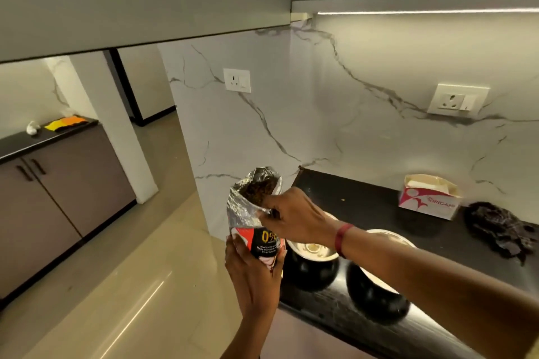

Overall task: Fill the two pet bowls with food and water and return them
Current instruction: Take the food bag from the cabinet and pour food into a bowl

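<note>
From the head view, my left hand (252,274) is wrapped around the lower part of the food bag (256,213), holding it upright just off the counter's (364,204) left edge. My right hand (291,217) pinches the bag's foil mouth, which stands open with dark kibble showing inside. Both bowls sit on the counter near its front edge. The left bowl (312,259) is close to the front left corner, just beside the bag, and the right bowl (376,285) is next to it, partly hidden by my right forearm. The left bowl's steel inside looks bare apart from a reflection. I cannot see enough of the right one to tell what it holds. I judge the task early: the bag is open, but no food is poured yet. Water and returning the bowls are still left. A box (428,197) and a dark cloth (495,227) lie toward the back right.
</note>
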